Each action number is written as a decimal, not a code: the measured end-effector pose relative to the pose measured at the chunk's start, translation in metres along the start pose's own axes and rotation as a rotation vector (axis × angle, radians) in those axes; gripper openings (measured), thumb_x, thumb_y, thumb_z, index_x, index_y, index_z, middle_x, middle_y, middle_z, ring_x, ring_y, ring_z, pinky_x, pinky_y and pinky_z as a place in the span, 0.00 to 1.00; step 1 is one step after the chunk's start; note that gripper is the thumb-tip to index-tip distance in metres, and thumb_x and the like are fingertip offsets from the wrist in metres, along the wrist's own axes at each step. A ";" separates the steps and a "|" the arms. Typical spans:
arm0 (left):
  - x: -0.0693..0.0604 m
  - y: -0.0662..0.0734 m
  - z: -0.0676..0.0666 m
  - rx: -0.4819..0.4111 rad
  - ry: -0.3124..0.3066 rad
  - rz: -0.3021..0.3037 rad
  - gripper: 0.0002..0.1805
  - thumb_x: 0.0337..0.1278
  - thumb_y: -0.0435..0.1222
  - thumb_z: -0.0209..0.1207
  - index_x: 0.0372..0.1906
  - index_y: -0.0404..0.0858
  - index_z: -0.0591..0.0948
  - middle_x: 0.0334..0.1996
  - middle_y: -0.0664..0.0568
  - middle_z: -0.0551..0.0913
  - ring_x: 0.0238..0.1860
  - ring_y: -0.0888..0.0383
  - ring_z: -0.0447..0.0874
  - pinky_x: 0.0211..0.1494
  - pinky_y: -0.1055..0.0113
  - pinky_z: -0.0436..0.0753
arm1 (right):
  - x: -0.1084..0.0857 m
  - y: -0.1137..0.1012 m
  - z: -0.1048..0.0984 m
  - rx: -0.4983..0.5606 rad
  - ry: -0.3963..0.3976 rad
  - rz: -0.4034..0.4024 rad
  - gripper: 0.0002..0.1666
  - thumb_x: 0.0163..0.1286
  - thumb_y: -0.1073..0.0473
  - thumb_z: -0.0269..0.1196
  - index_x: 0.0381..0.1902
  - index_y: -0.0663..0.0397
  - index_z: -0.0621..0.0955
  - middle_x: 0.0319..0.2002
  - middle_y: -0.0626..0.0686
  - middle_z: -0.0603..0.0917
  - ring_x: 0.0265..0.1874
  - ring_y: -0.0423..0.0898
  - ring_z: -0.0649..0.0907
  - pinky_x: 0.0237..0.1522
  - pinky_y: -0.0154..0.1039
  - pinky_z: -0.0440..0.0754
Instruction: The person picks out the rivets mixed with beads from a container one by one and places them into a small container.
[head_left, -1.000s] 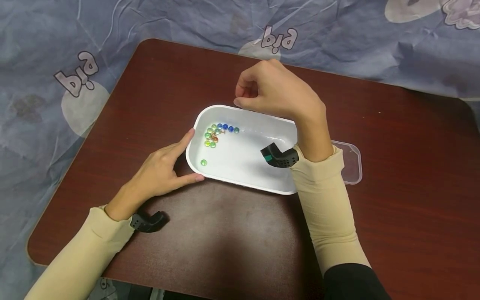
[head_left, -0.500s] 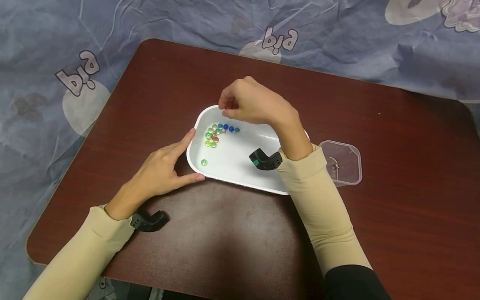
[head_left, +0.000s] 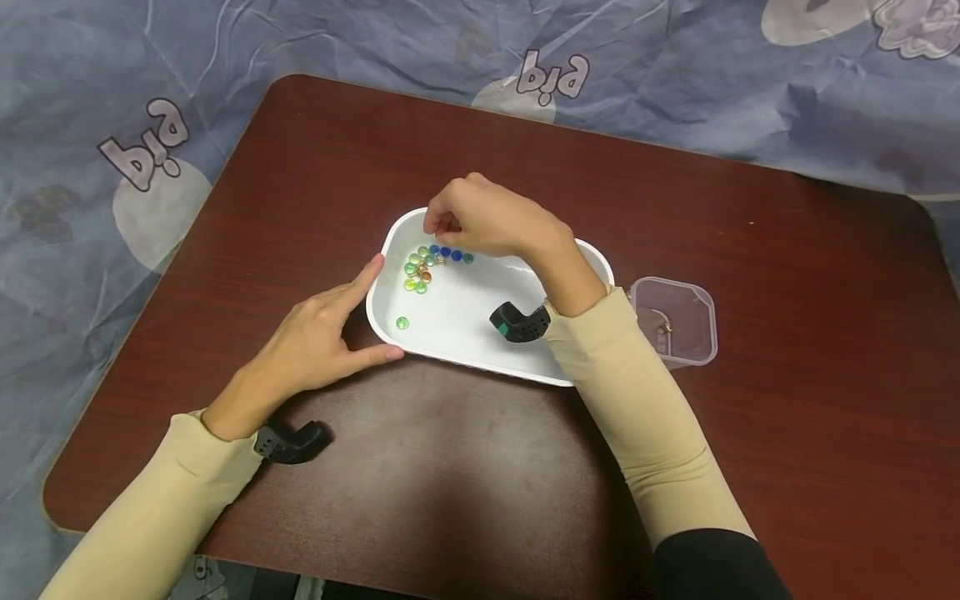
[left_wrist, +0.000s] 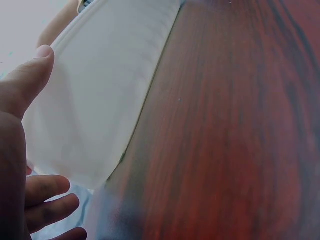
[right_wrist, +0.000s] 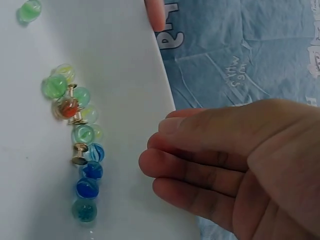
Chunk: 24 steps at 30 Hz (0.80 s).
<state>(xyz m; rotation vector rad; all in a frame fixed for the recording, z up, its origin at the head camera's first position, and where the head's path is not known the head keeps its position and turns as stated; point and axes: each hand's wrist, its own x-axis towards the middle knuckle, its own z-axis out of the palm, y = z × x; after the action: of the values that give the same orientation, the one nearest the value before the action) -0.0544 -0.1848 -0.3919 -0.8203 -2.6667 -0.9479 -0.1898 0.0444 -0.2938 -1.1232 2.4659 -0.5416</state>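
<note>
A white tray (head_left: 465, 321) holds a cluster of glass marbles (right_wrist: 87, 188), green, blue and orange-streaked, near its far left corner. Among them lie small gold-coloured, spool-shaped pins (right_wrist: 79, 154). One green marble (head_left: 402, 322) sits apart by the near left corner. My left hand (head_left: 311, 337) touches the tray's left end, thumb and index finger spread straight around the corner. Above the far rim hovers my right hand (head_left: 487, 218), fingers loosely bent, close to the marbles but apart from them. Nothing shows between its thumb and fingers in the right wrist view.
Right of the tray stands a clear plastic box (head_left: 693, 337) with a small gold-coloured piece (head_left: 665, 327) inside. Both rest on a dark reddish-brown table (head_left: 817, 400). A blue printed cloth (head_left: 375, 42) lies beyond the table's edge.
My right hand has come left and nearer, from beyond the tray to over its far left part, uncovering the clear box. My left hand stays at the tray's end.
</note>
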 end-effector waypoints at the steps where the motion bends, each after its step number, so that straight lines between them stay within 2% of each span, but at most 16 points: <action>1: 0.000 0.000 0.000 0.000 0.000 -0.001 0.57 0.53 0.73 0.48 0.78 0.39 0.55 0.65 0.37 0.73 0.61 0.43 0.77 0.57 0.45 0.76 | 0.001 0.000 0.001 -0.005 -0.010 0.003 0.10 0.67 0.69 0.60 0.42 0.60 0.87 0.33 0.51 0.84 0.31 0.44 0.79 0.38 0.35 0.77; 10: 0.000 0.000 0.000 0.002 -0.007 0.002 0.57 0.53 0.73 0.48 0.78 0.39 0.54 0.66 0.36 0.72 0.61 0.42 0.76 0.58 0.45 0.76 | 0.000 -0.002 0.007 -0.060 -0.088 -0.011 0.08 0.66 0.71 0.60 0.35 0.59 0.86 0.29 0.50 0.81 0.31 0.44 0.76 0.38 0.35 0.73; 17: 0.001 0.000 0.000 -0.005 -0.016 -0.006 0.56 0.54 0.72 0.49 0.79 0.40 0.54 0.66 0.36 0.71 0.62 0.42 0.76 0.58 0.45 0.76 | 0.002 0.002 0.012 -0.097 -0.126 -0.005 0.12 0.63 0.77 0.56 0.28 0.60 0.83 0.21 0.48 0.69 0.27 0.43 0.68 0.31 0.35 0.63; 24: 0.000 0.000 -0.001 -0.004 -0.018 -0.017 0.57 0.53 0.72 0.50 0.78 0.40 0.55 0.66 0.36 0.72 0.62 0.42 0.76 0.57 0.45 0.76 | 0.003 0.003 0.015 -0.107 -0.132 0.013 0.13 0.60 0.79 0.56 0.29 0.59 0.83 0.23 0.49 0.70 0.28 0.44 0.69 0.32 0.35 0.63</action>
<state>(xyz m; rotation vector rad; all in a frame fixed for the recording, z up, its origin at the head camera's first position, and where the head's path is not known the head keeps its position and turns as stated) -0.0547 -0.1854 -0.3914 -0.8116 -2.6921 -0.9545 -0.1862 0.0408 -0.3080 -1.1446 2.4102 -0.3246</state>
